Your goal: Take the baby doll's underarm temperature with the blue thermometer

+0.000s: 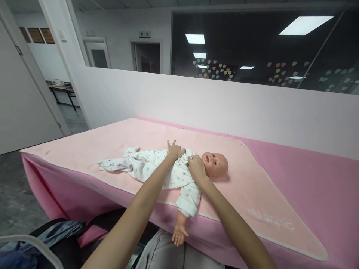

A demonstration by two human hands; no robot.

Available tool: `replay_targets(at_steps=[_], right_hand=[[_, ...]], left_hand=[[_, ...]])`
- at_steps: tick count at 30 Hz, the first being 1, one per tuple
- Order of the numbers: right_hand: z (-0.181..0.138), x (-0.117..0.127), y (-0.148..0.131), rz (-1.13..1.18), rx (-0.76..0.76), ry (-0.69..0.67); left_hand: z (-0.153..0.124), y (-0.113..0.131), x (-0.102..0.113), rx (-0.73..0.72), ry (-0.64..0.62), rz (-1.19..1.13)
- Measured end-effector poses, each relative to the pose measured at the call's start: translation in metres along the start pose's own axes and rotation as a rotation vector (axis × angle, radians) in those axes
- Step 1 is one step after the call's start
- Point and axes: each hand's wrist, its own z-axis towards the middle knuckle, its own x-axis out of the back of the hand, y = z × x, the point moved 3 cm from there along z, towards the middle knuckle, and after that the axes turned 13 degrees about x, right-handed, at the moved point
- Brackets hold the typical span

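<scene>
A bald baby doll (215,164) lies on its back with its head to the right, dressed in a white printed baby romper (147,164). My left hand (175,150) is at the chest of the romper. Two of its fingers stick out apart, while thumb and forefinger close on the cloth. Just below the doll's chin, my right hand (197,167) has its fingers curled on the fabric near the neckline. The exact grip points are partly hidden by my hands. One doll arm (180,228) hangs over the table's near edge, its hand bare below the sleeve.
A pale pink mat (241,201) lies over a darker pink cloth (316,179) on the table. Behind it stands a white half wall (224,108) with glass above. Dark fabric items (53,239) sit at the lower left, by a curved pale bar (33,241).
</scene>
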Motion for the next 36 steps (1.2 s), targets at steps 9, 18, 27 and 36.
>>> replay_targets(at_steps=[9,18,27,36], right_hand=[[-0.016,0.029,0.035,0.041,0.010,0.200],[-0.036,0.003,0.134,0.914,-0.458,0.298],[-0.052,-0.026,0.133,1.894,-0.649,0.260],[-0.061,-0.026,0.132,1.902,-0.680,0.247]], left_hand=[[-0.004,-0.006,0.002,0.105,-0.143,-0.075],[-0.009,-0.009,0.003,0.085,-0.184,-0.099],[-0.018,-0.006,0.014,0.041,-0.170,-0.053],[-0.021,-0.005,0.015,0.042,-0.147,-0.020]])
